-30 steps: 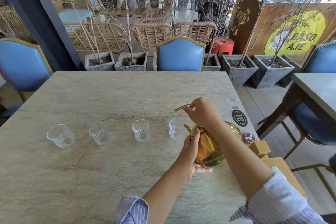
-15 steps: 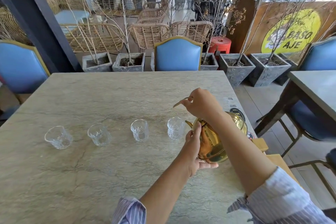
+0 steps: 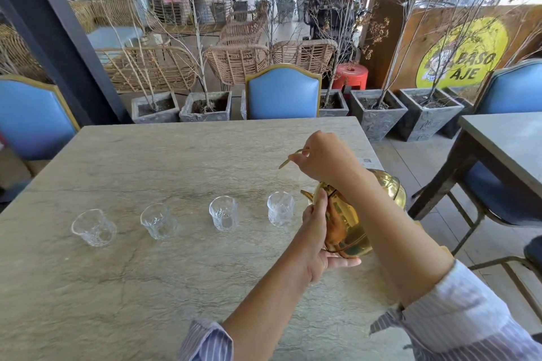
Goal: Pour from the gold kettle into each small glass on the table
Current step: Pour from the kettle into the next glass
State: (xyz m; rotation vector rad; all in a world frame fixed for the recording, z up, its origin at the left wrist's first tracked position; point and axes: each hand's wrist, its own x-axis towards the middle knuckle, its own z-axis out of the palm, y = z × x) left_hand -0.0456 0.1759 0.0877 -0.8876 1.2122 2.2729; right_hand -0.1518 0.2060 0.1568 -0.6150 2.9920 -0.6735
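Note:
A gold kettle hangs above the right side of the stone table, tilted with its spout toward the rightmost glass. My right hand is closed on the kettle's thin gold handle from above. My left hand cups the kettle's side and underside. Several small clear glasses stand in a row: the far left glass, a second glass, a third glass, then the rightmost one. No liquid is visible in any of them.
A blue chair stands at the table's far edge, another blue chair at the left. A second table with a blue chair is to the right. Stone planters with bare branches line the floor beyond.
Both hands have lifted the kettle higher off the table and tipped it a little more toward the rightmost glass. The glasses have not moved.

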